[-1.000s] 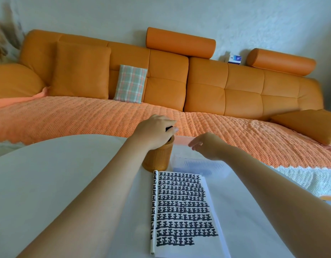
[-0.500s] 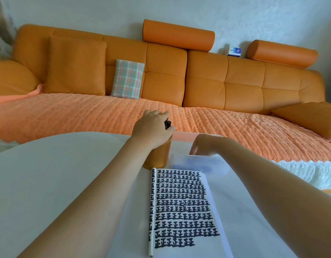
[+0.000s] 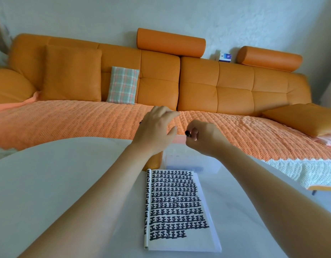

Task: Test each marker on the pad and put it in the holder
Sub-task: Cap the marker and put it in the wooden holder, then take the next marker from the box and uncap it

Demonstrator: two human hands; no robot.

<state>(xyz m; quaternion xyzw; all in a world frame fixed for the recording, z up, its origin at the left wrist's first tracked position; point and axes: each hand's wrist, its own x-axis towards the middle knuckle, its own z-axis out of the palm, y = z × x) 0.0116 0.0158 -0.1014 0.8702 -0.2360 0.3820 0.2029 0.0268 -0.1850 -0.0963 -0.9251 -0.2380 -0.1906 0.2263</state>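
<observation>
1. Two hands are in view, apart, both raised over the far part of the bench (image 3: 49,183).
2. The left hand (image 3: 155,131) hangs with its fingers loosely spread and grips nothing, directly over the holder (image 3: 155,162). A small dark bit shows at its left edge; I cannot tell what it is.
3. The right hand (image 3: 203,138) pinches one black marker (image 3: 188,134) between thumb and fingers. Only the marker's end shows, held in the air just right of the left hand and above the clear box (image 3: 190,162).
4. One holder, orange-brown and round, stands mostly hidden behind the left wrist, just left of the box and just beyond the pad (image 3: 177,207).
5. One pad lies between the two forearms, spine to the left. Rows of one repeated black mark fill the page; the last row is short. White margin is left below it.
6. The sofa (image 3: 198,86) carries two bolsters, one plaid cushion (image 3: 123,84), two plain orange cushions and one small blue-white carton (image 3: 225,57); its print is too small to read.
7. The bench's far edge curves just behind the holder and box. White surface shows left of the left forearm and right of the pad.
</observation>
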